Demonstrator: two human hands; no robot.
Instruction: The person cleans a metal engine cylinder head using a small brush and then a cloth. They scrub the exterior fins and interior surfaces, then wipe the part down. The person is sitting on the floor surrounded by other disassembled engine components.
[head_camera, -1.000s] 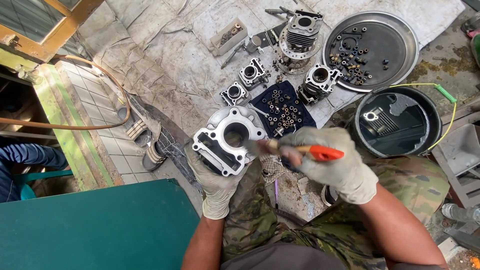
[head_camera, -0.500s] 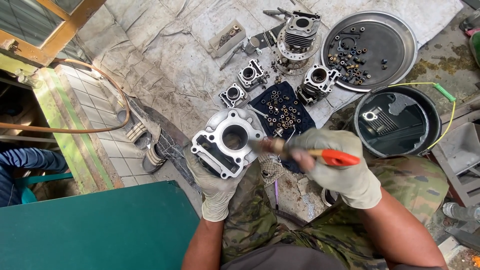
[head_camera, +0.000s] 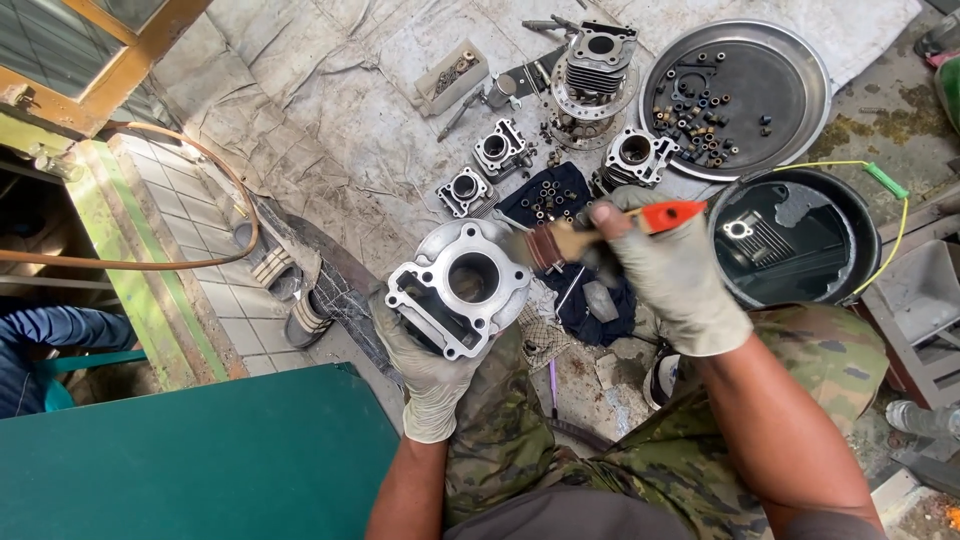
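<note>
My left hand (head_camera: 425, 365), in a pale glove, grips a silver engine cylinder block (head_camera: 457, 287) from below, its bore facing up at me. Gloved as well, my right hand (head_camera: 665, 275) holds a paintbrush (head_camera: 600, 232) with an orange handle. The bristles touch the block's upper right edge. Under the brush lies a dark blue cloth (head_camera: 570, 215) strewn with several small metal bushings.
Several smaller cylinder parts (head_camera: 500, 150) lie on a grey tarp. A round metal tray (head_camera: 810, 60) holds small parts. A black bucket (head_camera: 865, 215) of dark liquid stands at right. A green surface (head_camera: 200, 450) is at lower left, a sandal (head_camera: 300, 315) beside it.
My right hand rose and turned, swinging the brush's orange handle up and away. The bristles moved from the block's lower right side to its upper right edge. The block barely shifted.
</note>
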